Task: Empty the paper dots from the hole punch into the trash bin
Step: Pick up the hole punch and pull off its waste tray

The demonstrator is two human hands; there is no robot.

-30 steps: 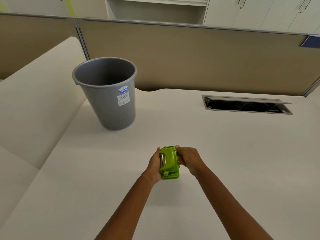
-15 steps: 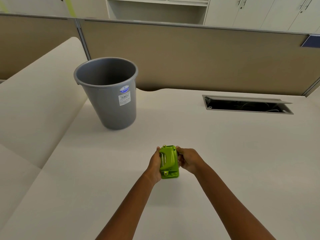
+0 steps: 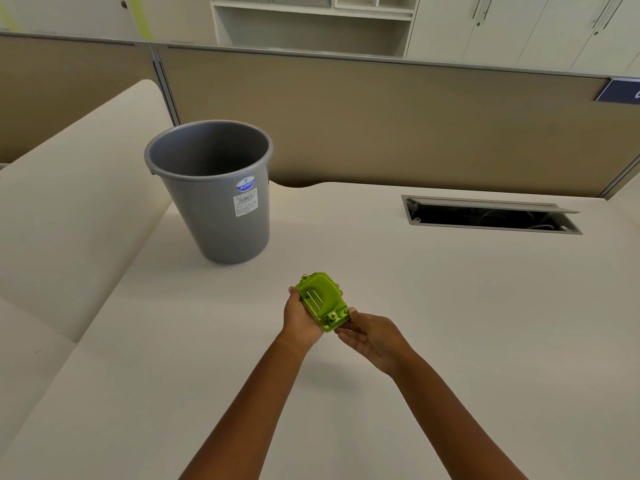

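Note:
A lime-green hole punch (image 3: 322, 301) is held above the white desk, its top face turned up toward me and tilted with the far end to the left. My left hand (image 3: 299, 317) cups it from the left and underneath. My right hand (image 3: 372, 336) touches its near right corner with the fingertips, palm partly upward. A grey plastic trash bin (image 3: 211, 188) with a white label stands upright on the desk, to the far left of the punch. Its inside looks bare. No paper dots are visible.
A recessed cable slot (image 3: 491, 216) with its flap raised lies at the far right of the desk (image 3: 450, 323). A tan partition wall (image 3: 381, 126) closes the back edge. A second cream desk surface (image 3: 69, 209) runs along the left.
The punch has risen slightly and rotated, its far end swinging left. My right hand has slid from the punch's right side down to its near corner.

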